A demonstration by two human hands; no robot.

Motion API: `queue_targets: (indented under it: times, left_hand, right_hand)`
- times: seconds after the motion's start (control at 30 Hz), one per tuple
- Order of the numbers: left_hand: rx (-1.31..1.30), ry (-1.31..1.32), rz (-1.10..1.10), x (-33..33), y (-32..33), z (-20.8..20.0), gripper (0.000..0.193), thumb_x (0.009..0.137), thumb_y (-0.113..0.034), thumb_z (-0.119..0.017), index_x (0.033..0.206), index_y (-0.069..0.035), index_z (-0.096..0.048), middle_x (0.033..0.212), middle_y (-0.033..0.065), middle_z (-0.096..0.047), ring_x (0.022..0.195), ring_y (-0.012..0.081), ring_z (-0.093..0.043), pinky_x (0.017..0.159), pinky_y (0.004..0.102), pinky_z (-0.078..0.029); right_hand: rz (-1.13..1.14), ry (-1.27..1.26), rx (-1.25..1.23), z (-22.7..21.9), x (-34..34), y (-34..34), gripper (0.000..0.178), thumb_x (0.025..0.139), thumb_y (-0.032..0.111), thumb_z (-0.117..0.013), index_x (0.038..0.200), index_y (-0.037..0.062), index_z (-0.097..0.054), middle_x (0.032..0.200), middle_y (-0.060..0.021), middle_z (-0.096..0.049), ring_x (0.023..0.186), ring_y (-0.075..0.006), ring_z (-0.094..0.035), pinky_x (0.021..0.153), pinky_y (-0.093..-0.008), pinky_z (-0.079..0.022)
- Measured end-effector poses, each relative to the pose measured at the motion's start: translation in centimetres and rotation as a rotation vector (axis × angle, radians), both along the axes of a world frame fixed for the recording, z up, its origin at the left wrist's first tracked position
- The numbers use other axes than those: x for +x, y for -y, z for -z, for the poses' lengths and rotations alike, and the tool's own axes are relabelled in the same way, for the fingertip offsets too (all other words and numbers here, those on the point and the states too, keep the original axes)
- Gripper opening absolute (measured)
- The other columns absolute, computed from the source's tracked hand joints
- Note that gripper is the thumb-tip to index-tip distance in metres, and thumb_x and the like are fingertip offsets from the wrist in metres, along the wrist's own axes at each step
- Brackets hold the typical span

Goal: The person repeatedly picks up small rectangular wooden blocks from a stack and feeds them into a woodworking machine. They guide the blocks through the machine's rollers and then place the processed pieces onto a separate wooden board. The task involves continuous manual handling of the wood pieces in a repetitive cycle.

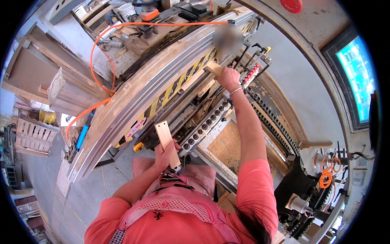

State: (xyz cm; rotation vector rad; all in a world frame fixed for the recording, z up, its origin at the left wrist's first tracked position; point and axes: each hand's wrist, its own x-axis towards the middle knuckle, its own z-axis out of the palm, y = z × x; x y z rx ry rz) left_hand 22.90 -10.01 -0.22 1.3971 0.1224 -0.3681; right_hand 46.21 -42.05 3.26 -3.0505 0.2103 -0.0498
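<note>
My left hand (163,155) is closed round a short, pale wooden board (164,136), held upright close to my body. A small dark hole shows near the board's upper end. My right arm reaches far forward over the machine, and my right hand (230,79) grips another pale wooden piece (213,67) by its near end. Just left of that hand, a light wooden strip (192,81) lies along the yellow-and-black striped edge (174,86). Below the right hand runs a metal bar with a row of round black fittings (208,122).
An orange hose (94,53) loops over the long metal rail (122,87). Red-tipped fittings (251,74) stand right of my right hand. A chipboard panel (225,146) lies below my right forearm. At far right are a lit screen (357,81) and a red button (291,5).
</note>
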Motion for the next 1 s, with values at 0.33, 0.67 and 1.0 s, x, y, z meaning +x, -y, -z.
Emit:
queue_targets:
  times: [0.33, 0.67, 1.0]
  left_hand:
    - [-0.013, -0.008, 0.019, 0.0, -0.3, 0.5, 0.025, 0.091, -0.023, -0.048, 0.1, -0.001, -0.053, 0.081, 0.0094, -0.061, 0.068, 0.0141, -0.057, 0.063, 0.0274, -0.048]
    - [-0.026, -0.016, 0.016, 0.1, -0.2, 0.0, 0.026, 0.091, -0.025, -0.048, 0.099, 0.0, -0.054, 0.08, 0.0097, -0.062, 0.068, 0.0145, -0.058, 0.063, 0.0275, -0.048]
    - [-0.004, -0.027, 0.019, 0.1, 0.0, -0.1, 0.025, 0.091, -0.023, -0.047, 0.099, 0.0, -0.054, 0.08, 0.01, -0.061, 0.07, 0.015, -0.058, 0.064, 0.028, -0.048]
  right_hand:
    - [0.034, -0.018, 0.035, -0.2, -0.6, -0.6, 0.045, 0.068, 0.041, -0.07, 0.092, 0.0038, -0.061, 0.088, -0.014, -0.065, 0.085, -0.0296, -0.063, 0.074, -0.0392, -0.05]
    - [0.015, -0.049, 0.013, -0.2, -1.2, -1.2, 0.042, 0.066, 0.038, -0.072, 0.09, 0.0047, -0.064, 0.087, -0.0142, -0.065, 0.085, -0.0291, -0.063, 0.073, -0.0376, -0.051]
    - [0.052, 0.009, 0.025, -0.4, -0.3, -1.9, 0.032, 0.06, 0.033, -0.073, 0.077, 0.0071, -0.068, 0.08, -0.012, -0.066, 0.076, -0.0273, -0.065, 0.068, -0.036, -0.052]
